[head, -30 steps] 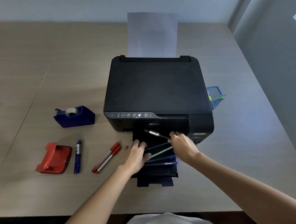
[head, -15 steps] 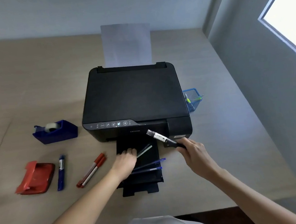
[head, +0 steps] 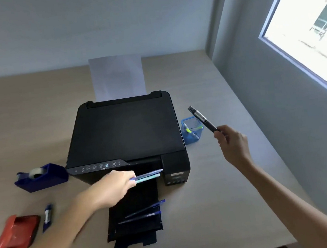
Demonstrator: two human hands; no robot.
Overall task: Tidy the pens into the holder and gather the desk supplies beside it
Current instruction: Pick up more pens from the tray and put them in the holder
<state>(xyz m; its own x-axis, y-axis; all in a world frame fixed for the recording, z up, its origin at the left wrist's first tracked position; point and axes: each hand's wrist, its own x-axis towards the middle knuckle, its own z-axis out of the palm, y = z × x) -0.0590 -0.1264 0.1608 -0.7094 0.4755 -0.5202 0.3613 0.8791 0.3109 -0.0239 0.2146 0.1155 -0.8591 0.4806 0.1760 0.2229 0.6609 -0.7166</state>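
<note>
My right hand (head: 233, 144) grips a black and silver pen (head: 203, 119), tilted up just right of the blue mesh holder (head: 190, 136), which has a green pen inside. My left hand (head: 112, 186) holds two pens, one pale green and one blue (head: 149, 175), above the printer's black output tray (head: 136, 224). Two blue pens (head: 145, 212) lie on that tray. A blue tape dispenser (head: 42, 176), a red stapler-like item (head: 15, 235) and a blue marker (head: 47, 217) sit on the desk at the left. My left arm hides the red markers.
A black printer (head: 125, 135) with a sheet of paper (head: 117, 78) in its rear feed fills the desk's middle. The holder stands against its right side. A grey wall and a window (head: 305, 30) bound the desk on the right.
My right hand has lifted the black pen from the tray and carried it right and back, near the holder. My left hand has picked up two pens from the tray.
</note>
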